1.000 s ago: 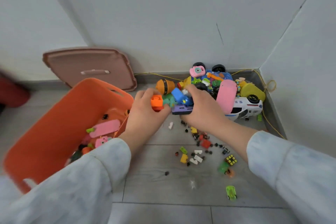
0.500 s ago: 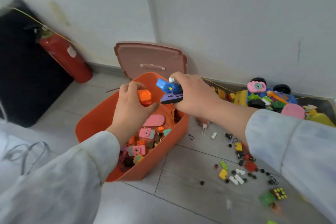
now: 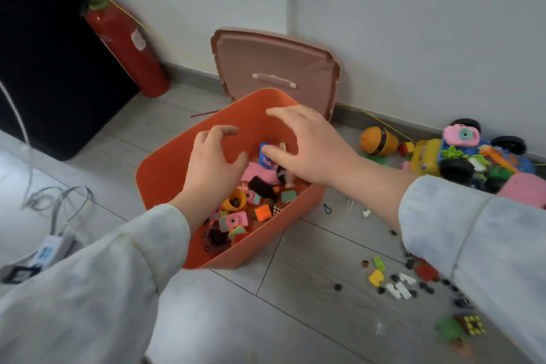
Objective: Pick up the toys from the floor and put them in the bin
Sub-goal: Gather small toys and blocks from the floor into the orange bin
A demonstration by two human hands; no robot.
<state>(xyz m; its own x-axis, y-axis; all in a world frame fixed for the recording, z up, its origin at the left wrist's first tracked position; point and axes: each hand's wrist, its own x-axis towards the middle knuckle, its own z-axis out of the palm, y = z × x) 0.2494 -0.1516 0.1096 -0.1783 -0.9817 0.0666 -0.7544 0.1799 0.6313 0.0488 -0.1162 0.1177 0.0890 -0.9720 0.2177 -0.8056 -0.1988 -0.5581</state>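
The orange bin (image 3: 165, 168) stands on the floor, holding several small toys, among them a pink toy camera (image 3: 233, 220) and an orange block (image 3: 262, 212). My left hand (image 3: 211, 158) and my right hand (image 3: 307, 148) hover over the bin with fingers spread and nothing in them. A blue toy (image 3: 266, 155) lies just under my right fingers inside the bin. A pile of toys (image 3: 461, 156) sits by the wall at the right. Small loose pieces (image 3: 396, 281) are scattered on the floor near my right sleeve.
The bin's pink lid (image 3: 274, 68) leans against the wall behind the bin. A red fire extinguisher (image 3: 127, 44) stands by a black cabinet (image 3: 44, 53) at the left. Cables and an adapter (image 3: 50, 233) lie at the lower left. A small puzzle cube (image 3: 474, 325) lies bottom right.
Both hands carried toys from the pile to the bin and have let go; the orange block and the blue and purple toys now lie inside. The view has swung left.
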